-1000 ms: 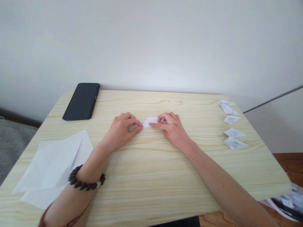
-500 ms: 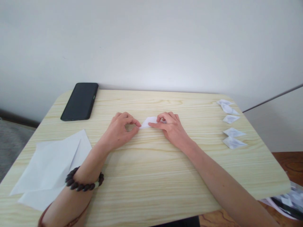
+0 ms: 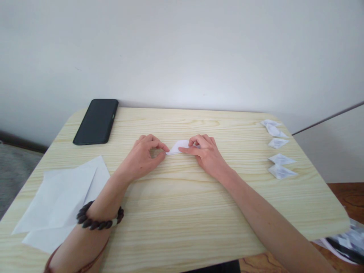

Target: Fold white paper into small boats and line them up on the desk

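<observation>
A small folded piece of white paper (image 3: 179, 145) lies near the middle of the table, between my two hands. My left hand (image 3: 147, 156) has its thumb and forefinger curled around the paper's pointed left tip. From the right, my right hand (image 3: 204, 152) grips the other end, its thumb pressed along the lower edge and its forefinger bent onto the top. The right end of the paper is hidden under those fingers. A dark beaded bracelet (image 3: 98, 223) circles my left wrist.
Overlapping white paper sheets (image 3: 59, 197) lie at the left, partly under my left forearm. Behind them a black phone (image 3: 96, 122) rests near the wall. Several folded paper shapes (image 3: 281, 171) line the right side of the wooden table (image 3: 182, 227).
The thumb of my left hand has slipped slightly left along the paper's tip, showing a little more of it. My right hand keeps its place.
</observation>
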`<action>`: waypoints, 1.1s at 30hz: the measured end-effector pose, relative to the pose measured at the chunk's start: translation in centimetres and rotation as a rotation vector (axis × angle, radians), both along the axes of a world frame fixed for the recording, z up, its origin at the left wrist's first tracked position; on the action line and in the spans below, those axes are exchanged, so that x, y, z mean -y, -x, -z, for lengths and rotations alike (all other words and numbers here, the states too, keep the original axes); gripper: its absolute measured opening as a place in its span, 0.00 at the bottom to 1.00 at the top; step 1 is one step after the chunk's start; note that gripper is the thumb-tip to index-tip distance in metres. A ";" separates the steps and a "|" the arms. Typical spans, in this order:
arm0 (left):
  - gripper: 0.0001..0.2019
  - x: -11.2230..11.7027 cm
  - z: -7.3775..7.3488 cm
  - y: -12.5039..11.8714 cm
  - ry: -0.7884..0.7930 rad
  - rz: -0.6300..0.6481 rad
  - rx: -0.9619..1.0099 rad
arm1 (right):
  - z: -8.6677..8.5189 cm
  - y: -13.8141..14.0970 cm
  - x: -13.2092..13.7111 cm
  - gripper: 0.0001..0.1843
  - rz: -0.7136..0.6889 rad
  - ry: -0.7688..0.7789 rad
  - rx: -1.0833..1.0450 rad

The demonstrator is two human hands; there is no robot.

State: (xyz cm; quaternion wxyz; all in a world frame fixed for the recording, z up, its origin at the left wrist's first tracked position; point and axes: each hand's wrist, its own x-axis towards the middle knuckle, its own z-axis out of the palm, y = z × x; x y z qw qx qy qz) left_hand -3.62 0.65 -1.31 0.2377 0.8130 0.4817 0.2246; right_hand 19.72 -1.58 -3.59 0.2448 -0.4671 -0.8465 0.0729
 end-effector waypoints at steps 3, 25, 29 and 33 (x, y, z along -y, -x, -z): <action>0.10 0.1 -0.1 -0.1 0.003 -0.011 -0.004 | -0.1 0.0 0.0 0.22 -0.001 0.009 0.002; 0.10 -0.1 -0.1 -0.3 0.019 -0.027 -0.124 | -0.2 0.1 0.0 0.21 0.003 0.014 0.015; 0.10 -0.1 -0.2 -0.2 0.033 -0.011 -0.127 | -0.3 0.1 0.0 0.21 0.006 0.016 0.012; 0.11 0.1 0.0 -0.5 0.000 -0.032 -0.105 | -0.2 0.1 0.1 0.22 0.002 0.007 0.023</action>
